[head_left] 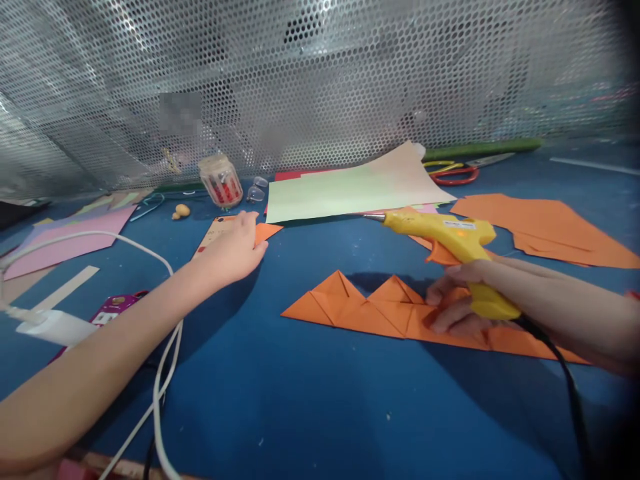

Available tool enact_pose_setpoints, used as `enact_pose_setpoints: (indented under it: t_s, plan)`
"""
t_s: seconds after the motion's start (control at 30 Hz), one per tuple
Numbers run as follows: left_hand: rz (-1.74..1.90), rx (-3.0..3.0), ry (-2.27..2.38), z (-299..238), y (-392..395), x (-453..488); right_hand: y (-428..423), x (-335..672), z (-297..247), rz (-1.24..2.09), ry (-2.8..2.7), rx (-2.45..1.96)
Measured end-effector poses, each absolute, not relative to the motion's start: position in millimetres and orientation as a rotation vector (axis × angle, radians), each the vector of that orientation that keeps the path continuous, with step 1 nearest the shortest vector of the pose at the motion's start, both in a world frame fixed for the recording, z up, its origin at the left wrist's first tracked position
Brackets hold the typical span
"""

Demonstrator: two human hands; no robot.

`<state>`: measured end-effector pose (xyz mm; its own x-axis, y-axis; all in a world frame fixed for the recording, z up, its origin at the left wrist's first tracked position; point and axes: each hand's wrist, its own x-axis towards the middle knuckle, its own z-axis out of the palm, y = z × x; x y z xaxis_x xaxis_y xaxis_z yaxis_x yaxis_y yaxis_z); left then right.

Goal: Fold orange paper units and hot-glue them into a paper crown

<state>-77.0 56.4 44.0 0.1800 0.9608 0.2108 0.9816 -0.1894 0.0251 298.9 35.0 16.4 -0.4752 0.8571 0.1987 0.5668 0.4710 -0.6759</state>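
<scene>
My left hand [235, 245] reaches over a small orange paper triangle [269, 231], its thumb and fingers apart on either side of the paper. Part of the triangle is hidden under the hand, and so is part of the phone-like card [211, 233] beside it. In my right hand [505, 287] is a yellow hot glue gun [443, 230], with its metal nozzle pointing left. The lower fingers of that hand rest on a long folded orange paper strip [370, 310] with triangular peaks, which lies on the blue table [300, 400].
Pale green paper [350, 193] and scissors [453, 175] lie at the back, near a jar with red bits [221, 181]. Orange sheets [550, 227] are at right, pink paper [75, 240] at left. A white cable [175, 347] loops beside my left arm. Perforated metal mesh [320, 87] stands behind.
</scene>
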Motion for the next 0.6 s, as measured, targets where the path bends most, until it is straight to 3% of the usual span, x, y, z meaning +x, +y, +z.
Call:
enact_pose_setpoints:
  t_s: [0.13,0.33,0.6]
  plan:
    - [-0.265,-2.405,-1.886,39,62,-81,46,314,24,1.31,-1.941,-1.282]
    - [-0.212,-2.435,-1.945,41,68,-77,57,321,41,1.122,-1.523,-1.771]
    - [-0.311,-2.78,-1.592,46,32,-40,61,309,53,1.081,-1.353,-1.896]
